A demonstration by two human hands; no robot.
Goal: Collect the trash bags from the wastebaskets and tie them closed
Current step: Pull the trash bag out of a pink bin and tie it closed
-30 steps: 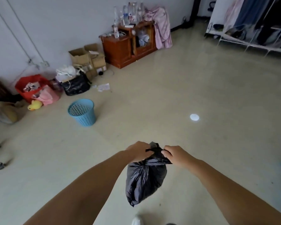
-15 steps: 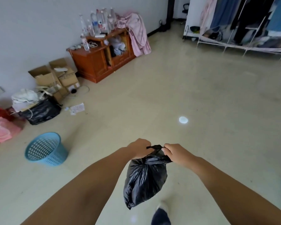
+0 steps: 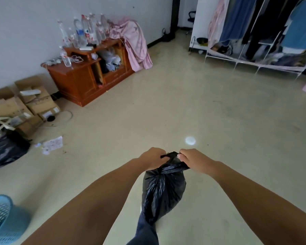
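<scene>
A small black trash bag [image 3: 162, 190] hangs in front of me above the floor, its neck gathered and twisted. My left hand [image 3: 153, 158] grips the left part of the bag's top and my right hand [image 3: 193, 160] pinches the right part, the two hands close together. A blue mesh wastebasket [image 3: 2, 220] lies at the bottom left edge of the view. A larger black bag [image 3: 4, 152] sits on the floor at the left.
Cardboard boxes [image 3: 25, 106] and a wooden cabinet [image 3: 85, 80] with several plastic bottles stand along the left wall. A clothes rack [image 3: 265, 32] fills the back right. Paper scraps [image 3: 52, 144] lie on the floor. My leg [image 3: 145, 232] shows below the bag.
The view has swung right and forward: the blue wastebasket slid to the bottom left corner, the cabinet came closer. Both hands stay on the bag's top, and my leg has stepped forward.
</scene>
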